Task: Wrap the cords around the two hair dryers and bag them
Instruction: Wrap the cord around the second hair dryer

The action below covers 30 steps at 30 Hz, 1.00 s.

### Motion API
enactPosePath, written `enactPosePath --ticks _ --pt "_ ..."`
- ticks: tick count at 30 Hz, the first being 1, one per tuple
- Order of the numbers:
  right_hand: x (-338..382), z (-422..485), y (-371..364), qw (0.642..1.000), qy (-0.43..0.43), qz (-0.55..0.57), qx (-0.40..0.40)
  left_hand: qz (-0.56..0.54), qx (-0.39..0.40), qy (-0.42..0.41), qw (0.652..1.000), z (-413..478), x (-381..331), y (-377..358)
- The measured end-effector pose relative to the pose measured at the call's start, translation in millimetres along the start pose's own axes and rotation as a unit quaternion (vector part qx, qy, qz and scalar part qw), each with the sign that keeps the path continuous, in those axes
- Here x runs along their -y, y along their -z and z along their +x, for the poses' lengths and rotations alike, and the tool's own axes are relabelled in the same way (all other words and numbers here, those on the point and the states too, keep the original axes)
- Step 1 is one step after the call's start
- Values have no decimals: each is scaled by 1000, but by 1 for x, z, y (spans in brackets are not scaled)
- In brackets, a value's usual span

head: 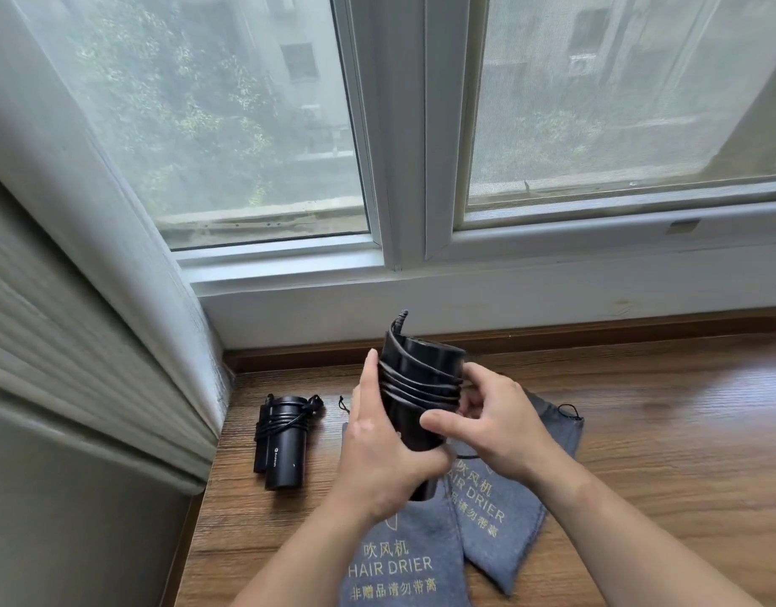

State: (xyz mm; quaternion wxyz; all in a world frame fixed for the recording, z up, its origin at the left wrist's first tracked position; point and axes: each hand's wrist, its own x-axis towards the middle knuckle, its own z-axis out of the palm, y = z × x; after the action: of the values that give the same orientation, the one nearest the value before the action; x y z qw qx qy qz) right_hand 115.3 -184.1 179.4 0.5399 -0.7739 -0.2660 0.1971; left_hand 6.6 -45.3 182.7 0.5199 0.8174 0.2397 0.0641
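Note:
I hold a black hair dryer [421, 378] upright above the wooden sill, its black cord wound around the barrel in several turns. My left hand [379, 449] grips the barrel from the left. My right hand [487, 422] pinches the cord at the barrel's right side. A second black hair dryer [285, 444] lies on the sill to the left, cord wrapped around it, untouched. Two grey fabric bags lie flat under my hands: one bag [403, 558] near the front, printed HAIR DRIER, and another bag [509, 506] to its right.
The wooden sill [662, 431] stretches to the right. A white window frame [421, 273] rises directly behind. A pale curtain [93, 322] hangs along the left side, close to the lying dryer.

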Motion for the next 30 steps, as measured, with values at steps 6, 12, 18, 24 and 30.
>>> enactPosePath --ticks 6,12,18,24,30 --pt "2 -2 12 996 35 28 80 -188 146 16 971 5 4 20" --pt "-1 -3 11 995 56 64 56 -153 137 23 978 10 -1 21" --pt "-7 -5 14 996 33 42 75 -104 127 -3 986 8 -1 18" --pt "-13 3 19 996 16 85 -15 -183 110 -22 977 10 1 19" --pt "-9 7 17 977 -7 184 112 -257 189 -13 948 8 6 19"
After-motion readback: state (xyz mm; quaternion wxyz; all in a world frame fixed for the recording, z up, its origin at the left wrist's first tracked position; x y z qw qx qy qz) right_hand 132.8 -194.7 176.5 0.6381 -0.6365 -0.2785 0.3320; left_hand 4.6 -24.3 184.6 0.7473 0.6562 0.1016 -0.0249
